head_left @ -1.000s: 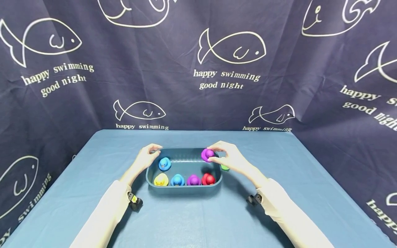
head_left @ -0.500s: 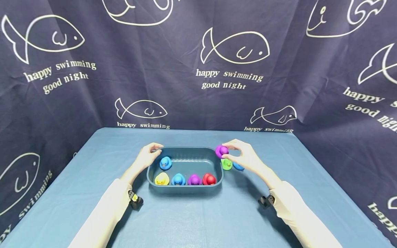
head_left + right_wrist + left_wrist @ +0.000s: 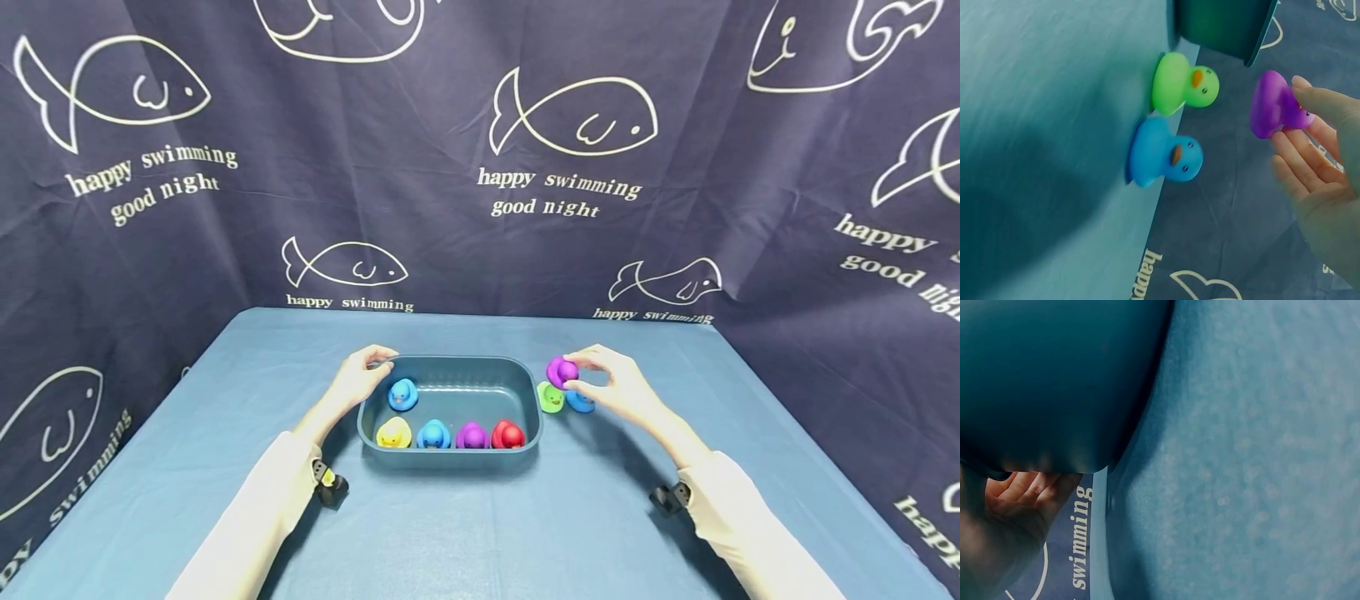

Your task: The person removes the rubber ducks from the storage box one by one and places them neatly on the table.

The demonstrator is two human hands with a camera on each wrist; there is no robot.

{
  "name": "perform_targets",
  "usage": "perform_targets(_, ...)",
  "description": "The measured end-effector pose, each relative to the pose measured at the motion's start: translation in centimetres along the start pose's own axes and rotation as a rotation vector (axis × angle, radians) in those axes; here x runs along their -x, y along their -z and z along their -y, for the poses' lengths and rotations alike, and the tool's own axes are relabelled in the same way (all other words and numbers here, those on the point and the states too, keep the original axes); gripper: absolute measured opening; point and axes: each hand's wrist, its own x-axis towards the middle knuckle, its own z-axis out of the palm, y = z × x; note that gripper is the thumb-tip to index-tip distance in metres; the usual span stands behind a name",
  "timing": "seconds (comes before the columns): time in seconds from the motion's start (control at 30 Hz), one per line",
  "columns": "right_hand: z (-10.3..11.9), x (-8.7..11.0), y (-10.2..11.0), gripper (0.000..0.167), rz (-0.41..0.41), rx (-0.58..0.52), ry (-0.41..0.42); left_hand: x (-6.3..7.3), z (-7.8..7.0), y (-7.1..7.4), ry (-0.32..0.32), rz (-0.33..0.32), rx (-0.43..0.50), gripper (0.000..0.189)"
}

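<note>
My right hand (image 3: pixel 617 385) pinches a purple rubber duck (image 3: pixel 562 372) by its head between thumb and fingers, above the table to the right of the dark teal bin (image 3: pixel 450 457). Below it a green rubber duck (image 3: pixel 1174 84) and a blue rubber duck (image 3: pixel 1150 153) sit side by side on the table. My left hand (image 3: pixel 358 379) grips the bin's back left corner, its fingers behind the wall in the left wrist view. Inside the bin, a yellow duck (image 3: pixel 393 433), a blue duck (image 3: pixel 433 435), another purple duck (image 3: pixel 472 436) and a red duck (image 3: pixel 507 435) line the front wall. One more blue duck (image 3: pixel 402 395) sits at the back left.
A light blue cloth covers the table (image 3: pixel 480 533). Dark blue curtains (image 3: pixel 435 167) with fish drawings and lettering stand behind and on both sides. A small black wrist camera (image 3: pixel 670 498) hangs below each forearm.
My right hand has carried the purple duck from over the bin's back right corner, across the rim, to the right outside it. The left hand stays on the bin.
</note>
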Motion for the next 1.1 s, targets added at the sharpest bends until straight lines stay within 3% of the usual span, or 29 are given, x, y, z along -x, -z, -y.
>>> perform_targets(0.27,-4.5,1.7,-0.1,0.036,-0.018,0.016,-0.021,0.1,-0.1,0.0,-0.001,0.001,0.002,0.025)
perform_targets(1.1,-7.3,4.5,1.9,0.033,-0.029,0.112,-0.111,0.0,0.1,-0.1,-0.015,-0.003,0.006,0.025)
